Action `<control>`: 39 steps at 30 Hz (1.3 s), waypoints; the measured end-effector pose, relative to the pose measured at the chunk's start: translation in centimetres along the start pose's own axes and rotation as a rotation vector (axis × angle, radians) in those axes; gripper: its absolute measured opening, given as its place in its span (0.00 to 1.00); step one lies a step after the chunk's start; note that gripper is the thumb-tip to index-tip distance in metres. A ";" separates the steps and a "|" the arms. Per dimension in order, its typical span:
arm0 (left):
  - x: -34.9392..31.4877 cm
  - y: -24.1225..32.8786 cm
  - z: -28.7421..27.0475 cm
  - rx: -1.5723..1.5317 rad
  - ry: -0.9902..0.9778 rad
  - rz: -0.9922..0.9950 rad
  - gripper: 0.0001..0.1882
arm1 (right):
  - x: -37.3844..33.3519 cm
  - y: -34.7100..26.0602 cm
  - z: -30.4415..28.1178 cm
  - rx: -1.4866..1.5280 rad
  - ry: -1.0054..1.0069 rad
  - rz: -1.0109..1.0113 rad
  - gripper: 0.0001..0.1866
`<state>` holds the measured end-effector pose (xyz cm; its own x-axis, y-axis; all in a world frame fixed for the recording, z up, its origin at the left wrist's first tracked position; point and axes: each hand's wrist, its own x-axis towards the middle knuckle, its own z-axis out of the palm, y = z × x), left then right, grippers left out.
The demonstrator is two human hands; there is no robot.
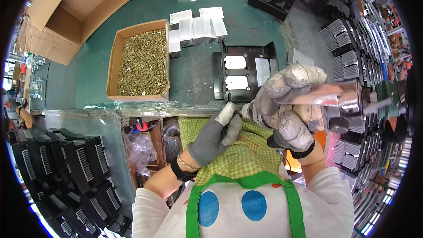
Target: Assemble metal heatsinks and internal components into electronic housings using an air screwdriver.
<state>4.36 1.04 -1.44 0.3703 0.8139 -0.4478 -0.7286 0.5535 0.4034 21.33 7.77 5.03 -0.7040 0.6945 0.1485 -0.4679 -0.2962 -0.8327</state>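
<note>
My gloved right hand clenches a shiny cylindrical metal tool; my left hand curls (whether pinching anything, I can't tell) near the rectangular black housing on the green worktop.

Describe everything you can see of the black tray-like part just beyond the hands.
The black tray-like part looks plastic or painted metal, with raised edges. Two white rectangles show at its left and a silvery plate at its right, with small brassy dots nearby. It lies flat on the green bench near the front edge, partly hidden by the gloved right hand; contact is unclear.
</note>
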 end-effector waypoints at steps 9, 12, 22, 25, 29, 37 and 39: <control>-0.4 0.2 -0.7 -0.183 -0.191 0.032 0.15 | 1.3 -0.2 0.3 0.001 0.143 -0.197 0.22; -0.4 0.2 -0.7 -0.212 -0.174 0.021 0.17 | 1.5 -0.2 0.5 0.000 0.170 -0.239 0.22; -0.1 0.0 -0.8 -0.146 -0.078 -0.017 0.23 | 1.5 -0.2 0.9 0.002 0.200 -0.299 0.23; -0.4 0.0 -0.7 -0.102 -0.094 -0.027 0.27 | 1.6 -0.1 1.0 0.003 0.202 -0.310 0.23; -0.5 -0.1 -0.5 -0.063 -0.082 -0.034 0.29 | 1.7 -0.1 1.1 0.005 0.197 -0.316 0.24; 0.1 -0.3 -1.2 -0.178 -0.380 0.004 0.25 | 2.5 0.3 1.3 0.039 0.169 -0.318 0.25; -0.2 -1.0 -1.1 -0.231 -0.118 0.003 0.24 | 3.2 0.6 1.2 0.132 0.134 -0.284 0.25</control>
<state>4.40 0.19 -2.61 0.4225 0.8381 -0.3451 -0.8370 0.5069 0.2060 18.19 9.06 5.64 -0.4632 0.8387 0.2863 -0.7069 -0.1548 -0.6902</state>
